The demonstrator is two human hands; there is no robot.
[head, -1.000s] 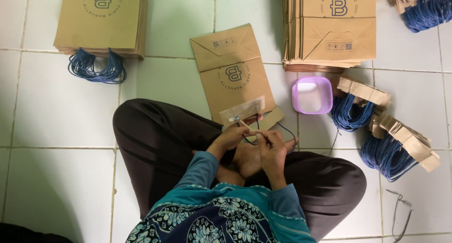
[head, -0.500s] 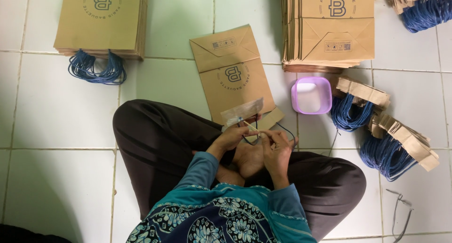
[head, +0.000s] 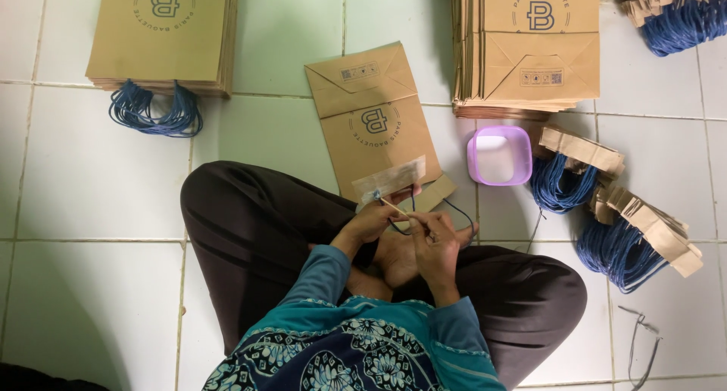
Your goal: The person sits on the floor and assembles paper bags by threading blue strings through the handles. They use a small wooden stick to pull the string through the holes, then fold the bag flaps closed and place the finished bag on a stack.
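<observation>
- Your left hand [head: 372, 220] pinches the paper strip [head: 389, 179] over the flat brown bag [head: 372, 118] by your knees.
- Your right hand [head: 433, 243] grips a thin stick [head: 394, 206]; keep strokes even along the strip.
- Lilac tub [head: 499, 155] sits just right.

Thin wooden stick [head: 394, 206], angled, tip at a pale brown paper strip [head: 390, 179] w/ glossy patch, lying tilted across lower edge of flat brown paper bag [head: 375, 126]. Blue cord handle [head: 405, 226] loops just below strip, btwn the hands.
</observation>
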